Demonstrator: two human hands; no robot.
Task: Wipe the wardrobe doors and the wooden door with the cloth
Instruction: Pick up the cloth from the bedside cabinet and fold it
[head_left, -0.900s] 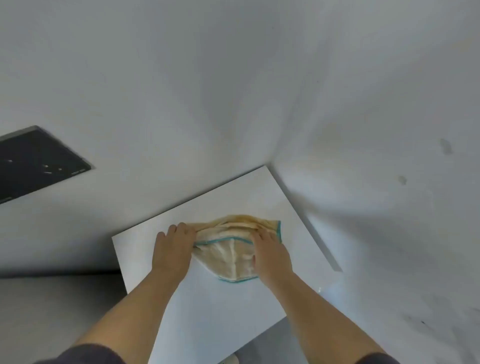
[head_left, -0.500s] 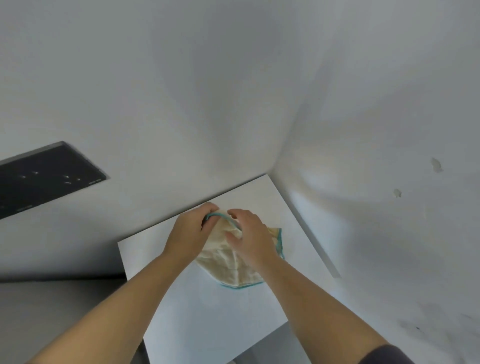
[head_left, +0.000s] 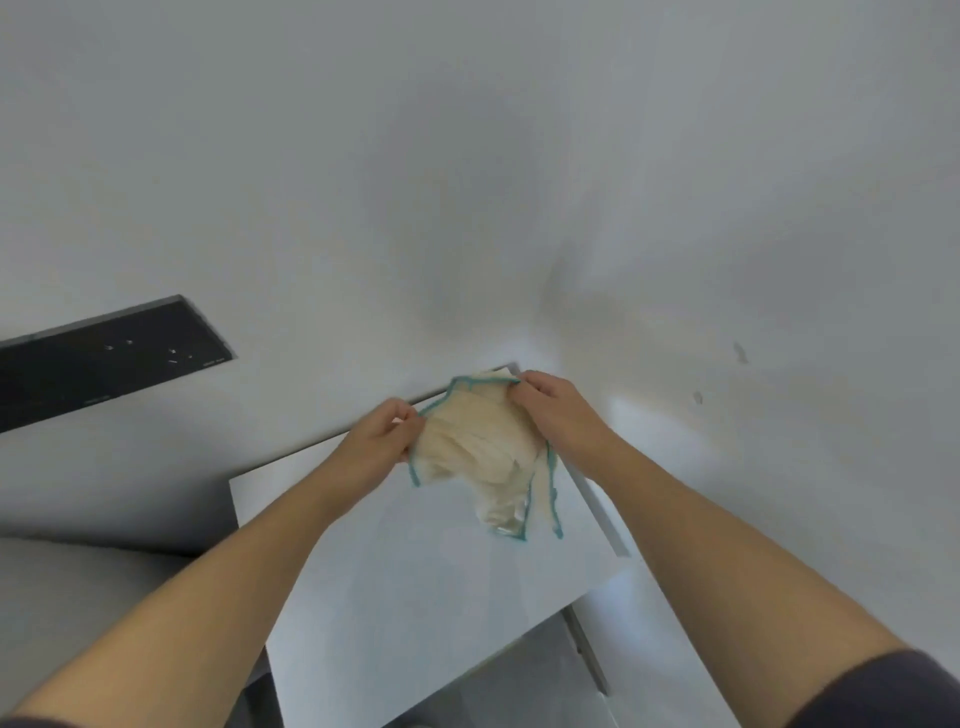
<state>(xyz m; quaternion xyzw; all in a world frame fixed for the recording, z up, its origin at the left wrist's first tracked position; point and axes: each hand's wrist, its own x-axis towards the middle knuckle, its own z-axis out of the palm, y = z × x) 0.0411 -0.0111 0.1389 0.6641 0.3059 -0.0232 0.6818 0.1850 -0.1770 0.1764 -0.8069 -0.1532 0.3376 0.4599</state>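
Note:
A cream cloth (head_left: 483, 447) with a teal hem hangs lifted above a white surface (head_left: 405, 587) in a corner of the room. My left hand (head_left: 382, 447) pinches its left edge and my right hand (head_left: 553, 410) grips its upper right corner. The cloth droops between the two hands, its lower end trailing toward the white surface. No wardrobe doors and no wooden door are in view.
White walls (head_left: 467, 208) meet in a corner just behind the hands. A black panel (head_left: 109, 358) is set in the left wall. The right wall (head_left: 779, 364) carries a few small dark marks. Grey floor (head_left: 78, 597) shows at lower left.
The cloth lay flat on the white surface under both hands. Both hands have gathered it, lifted it and spread it apart toward the corner.

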